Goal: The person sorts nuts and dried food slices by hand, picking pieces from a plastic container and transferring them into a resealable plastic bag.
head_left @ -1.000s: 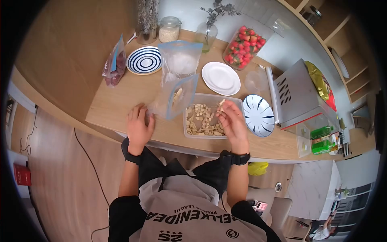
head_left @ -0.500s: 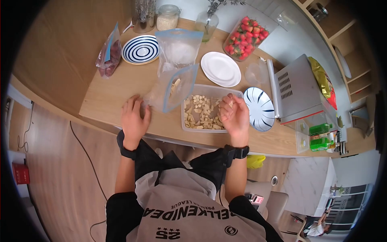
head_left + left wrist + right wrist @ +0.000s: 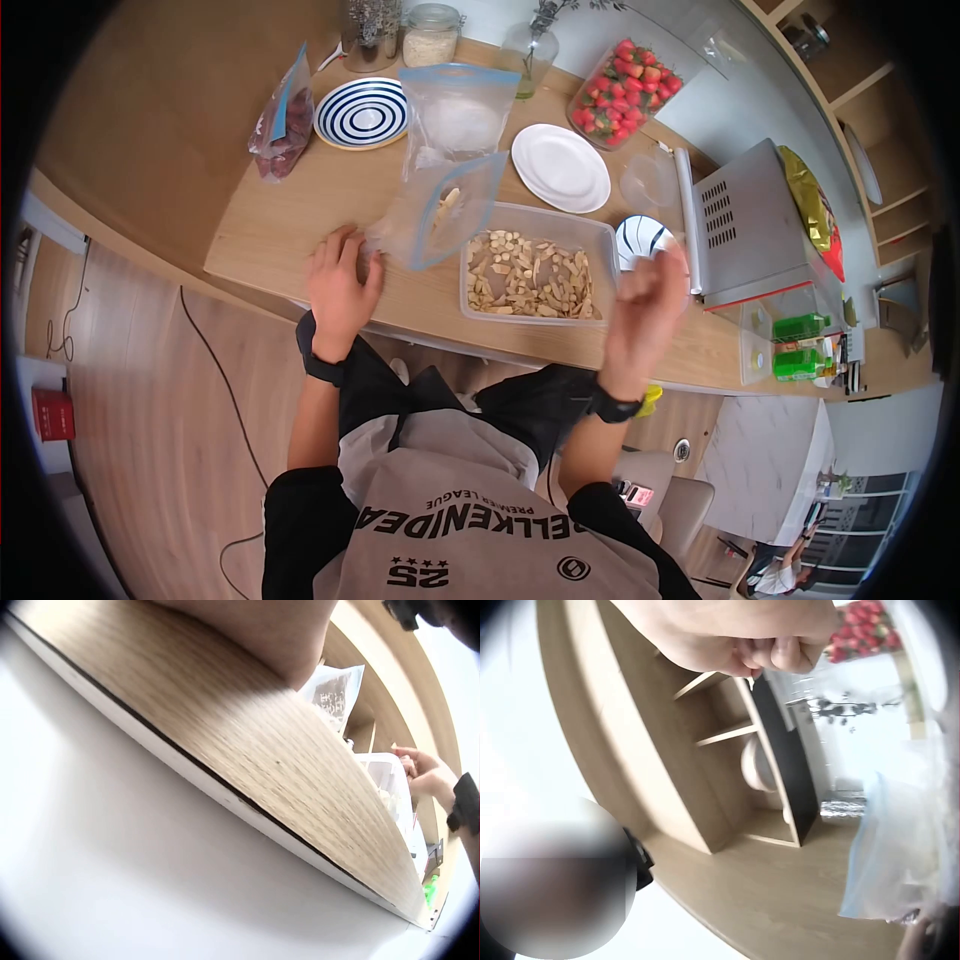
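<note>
Pale cut pieces (image 3: 510, 285), inside a clear container (image 3: 535, 320), long axis left to right, lying just left of the right hand (image 3: 645, 315), the nearer one. Right hand: fingers curled, seemingly pinching a small pale bit (image 3: 395, 747); striped dish (image 3: 640, 236) partly behind it. Left hand (image 3: 341, 292): fingers loosely spread, nothing visibly held; plastic bag (image 3: 468, 208) to its right.

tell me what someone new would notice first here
The eye likely falls first on the bright red strawberries at the back right of the table. Next come the blue-ringed plate at back left and the tub of pale cut pieces near the front edge, between left hand and right hand.
</note>
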Action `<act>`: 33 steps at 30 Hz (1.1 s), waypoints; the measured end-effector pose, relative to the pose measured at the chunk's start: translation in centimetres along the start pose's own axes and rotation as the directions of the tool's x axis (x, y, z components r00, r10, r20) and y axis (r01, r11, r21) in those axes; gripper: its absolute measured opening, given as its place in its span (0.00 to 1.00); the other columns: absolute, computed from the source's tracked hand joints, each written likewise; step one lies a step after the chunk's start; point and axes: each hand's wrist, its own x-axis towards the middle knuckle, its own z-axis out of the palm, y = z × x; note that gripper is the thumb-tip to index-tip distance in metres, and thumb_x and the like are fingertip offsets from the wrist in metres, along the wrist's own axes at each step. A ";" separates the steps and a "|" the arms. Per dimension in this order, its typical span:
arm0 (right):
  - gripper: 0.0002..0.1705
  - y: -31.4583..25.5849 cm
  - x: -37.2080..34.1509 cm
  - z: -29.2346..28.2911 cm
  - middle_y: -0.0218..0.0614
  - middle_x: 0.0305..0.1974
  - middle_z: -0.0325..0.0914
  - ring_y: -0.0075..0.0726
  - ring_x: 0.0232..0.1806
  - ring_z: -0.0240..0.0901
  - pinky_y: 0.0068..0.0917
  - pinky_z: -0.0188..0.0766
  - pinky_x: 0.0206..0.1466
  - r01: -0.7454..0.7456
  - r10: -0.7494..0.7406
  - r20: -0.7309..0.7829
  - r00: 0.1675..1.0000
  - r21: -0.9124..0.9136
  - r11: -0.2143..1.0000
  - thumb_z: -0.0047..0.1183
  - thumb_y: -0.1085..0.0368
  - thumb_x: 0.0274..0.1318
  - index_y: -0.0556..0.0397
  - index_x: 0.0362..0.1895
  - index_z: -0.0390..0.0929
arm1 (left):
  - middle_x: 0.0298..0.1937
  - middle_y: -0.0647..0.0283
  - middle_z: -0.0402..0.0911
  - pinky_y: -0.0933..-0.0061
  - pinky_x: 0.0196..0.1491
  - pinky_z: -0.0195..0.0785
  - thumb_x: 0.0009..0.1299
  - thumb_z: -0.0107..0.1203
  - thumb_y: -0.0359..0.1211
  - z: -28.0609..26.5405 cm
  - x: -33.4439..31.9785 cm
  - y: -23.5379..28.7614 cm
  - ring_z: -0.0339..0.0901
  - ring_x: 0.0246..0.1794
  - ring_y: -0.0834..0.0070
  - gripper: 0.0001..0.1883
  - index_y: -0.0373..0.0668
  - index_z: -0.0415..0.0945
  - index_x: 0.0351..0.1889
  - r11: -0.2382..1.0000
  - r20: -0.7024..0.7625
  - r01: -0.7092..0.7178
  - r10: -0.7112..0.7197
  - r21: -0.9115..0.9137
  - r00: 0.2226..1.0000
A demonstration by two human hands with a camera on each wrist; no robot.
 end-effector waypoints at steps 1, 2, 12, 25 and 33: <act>0.05 -1.8 -0.4 1.1 0.16 0.22 0.52 0.13 0.22 0.45 0.21 0.42 0.24 0.187 -0.187 0.011 0.982 -0.054 0.981 0.54 0.63 0.77 0.49 0.45 0.76 | 0.58 0.54 0.82 0.55 0.58 0.68 0.69 0.63 0.35 0.0 0.0 0.0 0.78 0.56 0.52 0.15 0.38 0.80 0.50 1.000 -0.002 0.001 -0.001 0.002 1.000; 0.05 -3.1 -0.8 2.0 0.16 0.22 0.51 0.14 0.22 0.45 0.21 0.42 0.24 0.369 -0.368 0.033 0.929 -0.106 0.923 0.55 0.64 0.77 0.49 0.44 0.76 | 0.58 0.54 0.82 0.55 0.58 0.68 0.69 0.63 0.35 0.0 0.0 0.0 0.78 0.56 0.53 0.15 0.38 0.80 0.50 1.000 -0.003 0.007 -0.007 0.002 1.000; 0.12 6.5 -1.7 3.9 0.28 0.37 0.87 0.17 0.31 0.73 0.17 0.67 0.34 0.312 0.106 0.418 0.902 -0.801 0.511 0.54 0.65 0.76 0.58 0.52 0.85 | 0.56 0.50 0.81 0.55 0.55 0.69 0.71 0.64 0.35 -0.7 0.1 0.0 0.77 0.54 0.49 0.17 0.36 0.79 0.54 0.994 -0.005 0.049 -0.049 -0.099 0.999; 0.12 6.3 -0.8 -2.0 0.23 0.39 0.86 0.09 0.26 0.59 0.17 0.56 0.27 0.131 0.124 0.242 0.962 -0.812 0.568 0.51 0.67 0.76 0.60 0.48 0.86 | 0.54 0.31 0.84 0.40 0.72 0.58 0.82 0.32 0.66 -16.5 3.5 11.2 0.80 0.62 0.47 0.46 0.47 0.39 0.87 -0.178 0.155 0.232 0.365 -0.956 0.918; 0.11 6.9 -0.9 -2.0 0.24 0.38 0.86 0.09 0.26 0.63 0.17 0.59 0.27 0.200 0.084 0.304 0.949 -0.785 0.586 0.53 0.66 0.76 0.59 0.49 0.86 | 0.69 0.45 0.78 0.47 0.78 0.54 0.78 0.46 0.68 -16.9 4.6 17.2 0.72 0.73 0.55 0.39 0.51 0.73 0.73 -0.531 -0.163 0.299 0.658 -0.793 0.736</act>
